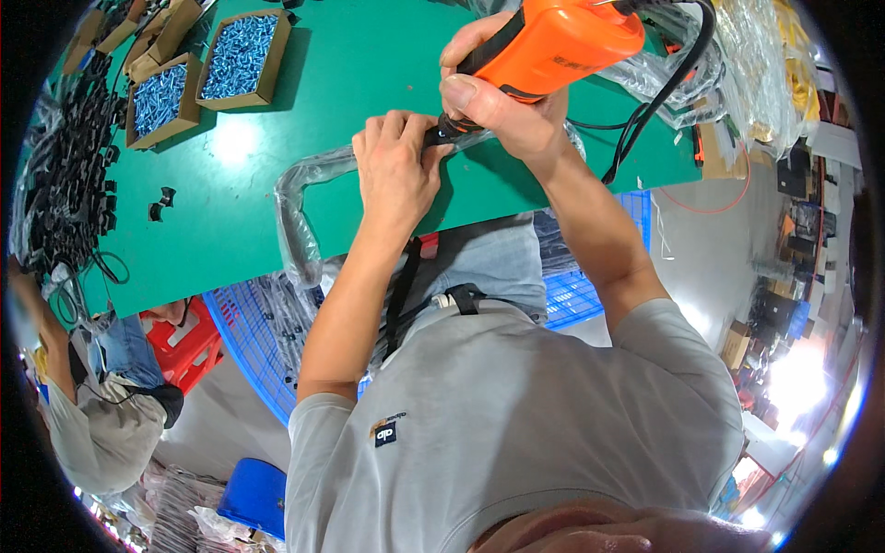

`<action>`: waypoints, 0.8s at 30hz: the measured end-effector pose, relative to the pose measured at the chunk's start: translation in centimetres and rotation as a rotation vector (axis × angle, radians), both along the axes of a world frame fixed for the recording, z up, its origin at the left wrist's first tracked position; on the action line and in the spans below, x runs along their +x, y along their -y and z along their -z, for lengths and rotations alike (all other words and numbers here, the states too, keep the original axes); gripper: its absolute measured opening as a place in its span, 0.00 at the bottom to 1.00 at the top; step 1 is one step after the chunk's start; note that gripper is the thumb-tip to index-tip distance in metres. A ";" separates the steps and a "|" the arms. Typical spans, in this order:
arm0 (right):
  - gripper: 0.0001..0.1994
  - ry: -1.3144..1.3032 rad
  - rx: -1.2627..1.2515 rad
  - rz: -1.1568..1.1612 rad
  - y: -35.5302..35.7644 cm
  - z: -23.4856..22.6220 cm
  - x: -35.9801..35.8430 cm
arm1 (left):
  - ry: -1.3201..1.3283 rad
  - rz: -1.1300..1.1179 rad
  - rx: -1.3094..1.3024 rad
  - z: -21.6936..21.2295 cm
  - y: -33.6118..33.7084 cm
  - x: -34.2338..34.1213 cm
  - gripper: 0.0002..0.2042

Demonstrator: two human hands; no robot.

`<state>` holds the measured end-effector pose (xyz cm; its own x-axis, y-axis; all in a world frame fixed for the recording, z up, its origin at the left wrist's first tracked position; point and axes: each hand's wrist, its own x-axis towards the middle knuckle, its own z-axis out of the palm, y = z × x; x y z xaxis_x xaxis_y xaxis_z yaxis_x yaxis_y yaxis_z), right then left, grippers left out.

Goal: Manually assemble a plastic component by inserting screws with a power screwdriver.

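My right hand point(516, 115) grips an orange electric screwdriver point(567, 41) with a black cable. Its black nose points down and left, to a small black part point(435, 136) beside my left fingers. My left hand point(395, 164) is closed over a bent bar point(297, 221) in clear plastic wrap and steadies it near that black part. The bar lies along the near edge of the green table point(369, 60), its left end bending toward me. The screwdriver's tip and whatever lies under my left palm are hidden.
Two cardboard boxes point(277, 69) of blue screws stand at the far left. Black parts point(69, 175) are heaped at the left edge, with two loose black pieces point(157, 210) nearby. Clear plastic bags point(737, 74) lie at right. Blue baskets point(249, 341) flank my lap; another person point(111, 415) sits at left.
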<state>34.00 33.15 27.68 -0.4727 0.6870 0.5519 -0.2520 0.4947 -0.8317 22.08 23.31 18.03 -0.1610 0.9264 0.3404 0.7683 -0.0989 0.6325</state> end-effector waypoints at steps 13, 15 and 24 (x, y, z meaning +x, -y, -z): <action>0.15 0.064 -0.044 -0.203 -0.9 0.2 0.3 | -0.047 -0.014 0.016 -0.1 0.1 0.1 0.15; 0.15 0.072 -0.132 -0.148 -0.4 0.0 0.3 | -0.072 -0.024 0.035 0.3 0.1 -0.2 0.16; 0.19 -0.195 -0.270 0.020 7.5 0.2 5.4 | 0.009 0.029 -0.020 -0.4 0.5 -1.5 0.16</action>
